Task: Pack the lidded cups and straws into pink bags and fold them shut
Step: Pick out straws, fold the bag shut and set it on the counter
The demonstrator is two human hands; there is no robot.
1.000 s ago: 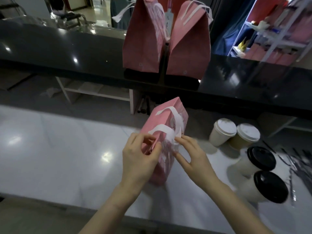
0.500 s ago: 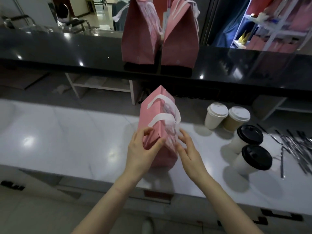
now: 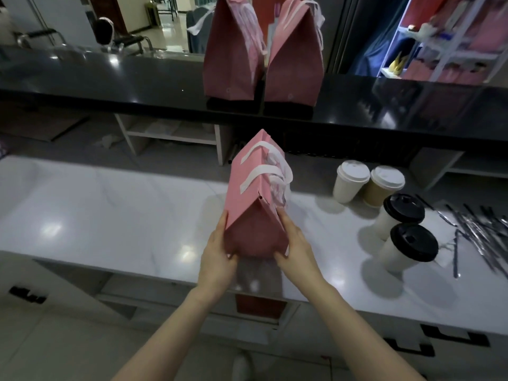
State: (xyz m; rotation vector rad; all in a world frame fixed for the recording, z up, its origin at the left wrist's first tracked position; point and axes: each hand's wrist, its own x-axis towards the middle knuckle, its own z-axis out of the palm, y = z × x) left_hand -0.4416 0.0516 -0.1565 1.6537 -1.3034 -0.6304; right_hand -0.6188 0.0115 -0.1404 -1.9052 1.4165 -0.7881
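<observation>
Clasping the pink bag [image 3: 255, 199] from both sides, left grip [image 3: 218, 251] and right grip [image 3: 295, 243] are steadying it; squeezing harder risks springing the fold above them.

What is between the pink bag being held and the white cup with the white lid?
Nothing. In the head view, only a bare stretch of white counter separates the pink bag from the white cup.

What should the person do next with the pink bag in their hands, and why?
Probably lift the pink bag onto the black counter beside the two folded bags there. Its top is already folded shut, the left hand and right hand grip its lower sides, and four lidded cups wait unpacked.
</observation>
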